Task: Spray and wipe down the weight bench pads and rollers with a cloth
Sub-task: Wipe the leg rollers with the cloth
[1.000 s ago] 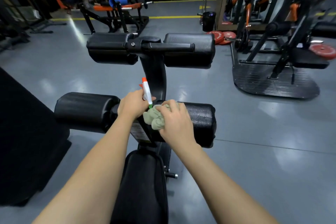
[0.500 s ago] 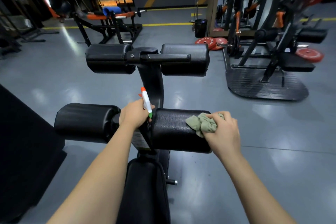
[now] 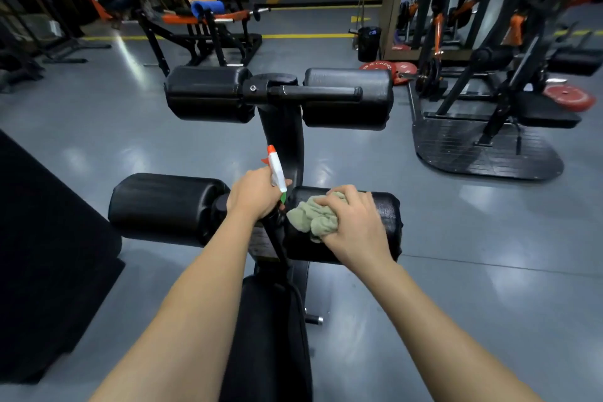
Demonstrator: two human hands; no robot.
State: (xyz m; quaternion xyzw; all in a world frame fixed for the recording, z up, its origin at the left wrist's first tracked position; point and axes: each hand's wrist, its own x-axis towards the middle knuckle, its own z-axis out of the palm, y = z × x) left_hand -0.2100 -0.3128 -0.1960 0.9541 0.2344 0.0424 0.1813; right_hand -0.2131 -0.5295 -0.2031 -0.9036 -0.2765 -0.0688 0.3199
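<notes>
**Cloth Pressed on the Near Right Roller, Spray Bottle Held Beside the Post**

A crumpled pale green cloth (image 3: 310, 217) is pressed onto the near black padded roller to the right of the post (image 3: 386, 215) by the right hand (image 3: 354, 232). The grip is part closed: the fingers are curled over the cloth and the palm is laid on top of it. The cloth sits at the inner end of that roller, just right of the black curved upright post (image 3: 287, 134).

A white spray bottle with an orange nozzle and trigger (image 3: 276, 170) is held in the left hand (image 3: 253, 194), directly in front of the post. This grip is closed tightly round the neck, so the bottle's body is hidden and what is inside cannot be told. The spray head stands nearly upright, with its top leaned slightly left and away. The orange tip is at the upper end and the orange trigger on the left side.

The long axis of the wiped roller lies level and crosswise to the post. The matching black padded roller to the left of the post (image 3: 163, 206) is untouched. Higher on the post, two further black padded rollers are seen, one to its left (image 3: 205, 93) and one to its right (image 3: 349, 108). The black bench pad (image 3: 267, 336) extends from the foot of the post toward the person.
</notes>
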